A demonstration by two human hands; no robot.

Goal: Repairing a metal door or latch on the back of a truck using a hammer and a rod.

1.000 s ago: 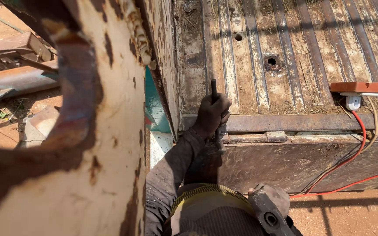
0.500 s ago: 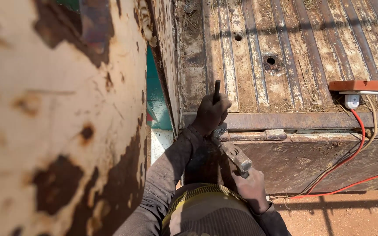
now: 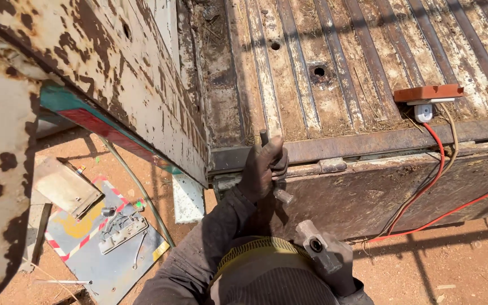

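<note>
I read the left hand (image 3: 264, 169) as fully closed: its fingers (image 3: 278, 161) are wrapped tight around a dark metal chisel (image 3: 271, 164), with no gap showing between them. The chisel stands nearly upright in the fist. Its dark top end shows above the hand, against the near edge of the rusty truck bed (image 3: 368, 62); its paler lower end sticks out below the fist, in front of the tailgate (image 3: 379, 192).

The right hand (image 3: 337, 271) sits nearer to me and lower, to the right of the left forearm. Its fingers are curled shut around the handle of a hammer (image 3: 317, 251), whose grey head points up and left toward the chisel's lower end. The hammer head and the chisel are near each other but apart.

Further right on the bed edge I see an orange block (image 3: 429, 92) with a white fitting below it, and a red cable (image 3: 433, 186) running down over the tailgate. On the ground at left lies a grey panel (image 3: 108, 237) with loose parts on it.
</note>
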